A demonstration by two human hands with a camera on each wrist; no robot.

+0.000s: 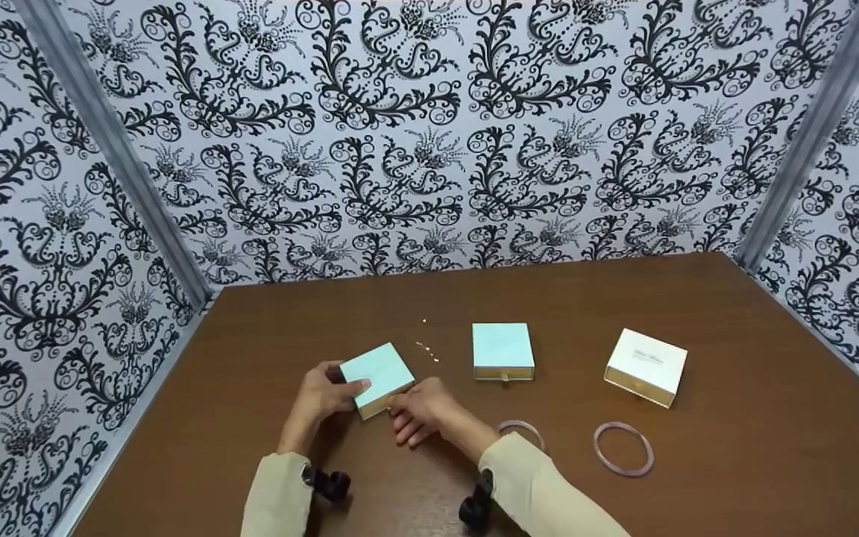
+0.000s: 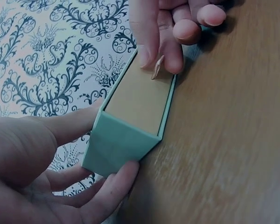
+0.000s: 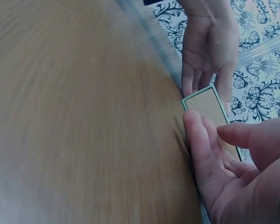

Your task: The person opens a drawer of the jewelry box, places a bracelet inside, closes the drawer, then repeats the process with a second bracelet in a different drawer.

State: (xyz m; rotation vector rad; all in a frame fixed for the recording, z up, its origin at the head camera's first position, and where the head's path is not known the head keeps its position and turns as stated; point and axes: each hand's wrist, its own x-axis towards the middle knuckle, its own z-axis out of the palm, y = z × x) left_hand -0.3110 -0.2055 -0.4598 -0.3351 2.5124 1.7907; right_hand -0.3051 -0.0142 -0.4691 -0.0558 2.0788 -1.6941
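A mint-green drawer box [image 1: 377, 367] with a gold front [image 2: 135, 100] sits on the brown table. My left hand [image 1: 325, 391] grips it from the left side, thumb on the lid and fingers round the far side. At the gold front, my right hand [image 1: 422, 410] pinches a small ribbon pull tab [image 2: 157, 67] between thumb and forefinger. Its other fingers curl loosely below. In the left wrist view the drawer front lies within the green sleeve's edges. The box's contents are hidden.
Another mint box [image 1: 502, 344] stands to the right, and a white box [image 1: 646, 363] with faint lettering farther right. A pale purple bangle [image 1: 598, 447] lies near the front; a second bangle [image 1: 520, 423] is partly behind my right forearm. Several tiny pale pieces [image 1: 429, 350] lie beyond the held box.
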